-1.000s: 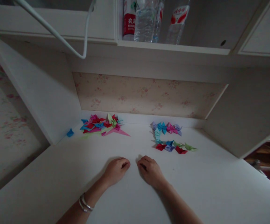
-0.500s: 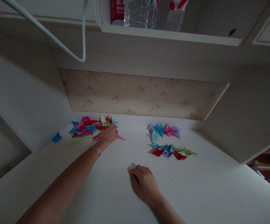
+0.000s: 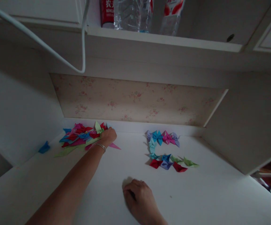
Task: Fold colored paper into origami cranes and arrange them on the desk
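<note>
My left hand (image 3: pixel 108 135) reaches into the right end of a pile of colourful origami paper pieces (image 3: pixel 80 134) at the back left. Its fingers are curled down and closed; the fingertips and anything between them are hidden. A light blue tip and a red piece show just beyond it, and a pink point (image 3: pixel 115 146) sticks out below. Near the front middle of the white desk, my right hand (image 3: pixel 140 197) rests with its fingers curled shut, nothing visible in it. Origami cranes (image 3: pixel 165 137) in purple, blue, pink, red and green form a C-like outline at the right.
One blue folded piece (image 3: pixel 44 147) lies apart by the left panel. Above, a shelf (image 3: pixel 163 40) holds clear plastic bottles (image 3: pixel 127 15) and a red container (image 3: pixel 107 14). A white cable or bar (image 3: pixel 55 54) hangs at the upper left. Side panels enclose the desk.
The whole view has tilted slightly, so the scene sits lower. My left hand stays at the right end of the pile, turned a little. My right hand remains curled on the desk.
</note>
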The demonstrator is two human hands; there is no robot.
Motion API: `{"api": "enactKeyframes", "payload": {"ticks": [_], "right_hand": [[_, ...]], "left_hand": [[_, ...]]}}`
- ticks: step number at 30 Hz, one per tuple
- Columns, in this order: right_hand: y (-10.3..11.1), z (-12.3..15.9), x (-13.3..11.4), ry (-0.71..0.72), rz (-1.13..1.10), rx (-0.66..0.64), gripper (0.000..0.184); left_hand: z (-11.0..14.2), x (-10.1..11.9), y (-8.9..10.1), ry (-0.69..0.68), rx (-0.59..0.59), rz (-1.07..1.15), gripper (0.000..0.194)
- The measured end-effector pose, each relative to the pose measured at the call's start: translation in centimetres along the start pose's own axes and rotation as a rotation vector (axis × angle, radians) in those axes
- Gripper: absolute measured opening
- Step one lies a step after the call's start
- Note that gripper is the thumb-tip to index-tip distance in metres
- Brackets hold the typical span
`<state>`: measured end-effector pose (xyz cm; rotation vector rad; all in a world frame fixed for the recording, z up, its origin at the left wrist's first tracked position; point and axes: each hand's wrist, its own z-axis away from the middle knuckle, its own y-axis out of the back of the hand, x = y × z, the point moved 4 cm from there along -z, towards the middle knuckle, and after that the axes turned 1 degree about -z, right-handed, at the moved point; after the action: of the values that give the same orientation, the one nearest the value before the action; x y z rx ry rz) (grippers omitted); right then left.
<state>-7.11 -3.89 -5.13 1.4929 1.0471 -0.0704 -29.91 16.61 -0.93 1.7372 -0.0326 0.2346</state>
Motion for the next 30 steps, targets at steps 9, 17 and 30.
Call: {"api": "enactKeyframes", "payload": {"ticks": [9, 17, 30], "right_hand": [[0.4, 0.1, -0.2, -0.012, -0.072, 0.007, 0.023], [0.7, 0.1, 1.3, -0.171, -0.448, 0.155, 0.023], [-0.8, -0.1, -2.9, -0.4, -1.441, 0.089, 0.036]], "left_hand": [[4.5, 0.8, 4.9, -0.002, 0.341, 0.331, 0.031], [16.2, 2.5, 5.2, 0.05, 0.309, 0.999, 0.037], [25.9, 3.2, 2.0, 0.214, 0.036, 1.652, 0.04]]}}
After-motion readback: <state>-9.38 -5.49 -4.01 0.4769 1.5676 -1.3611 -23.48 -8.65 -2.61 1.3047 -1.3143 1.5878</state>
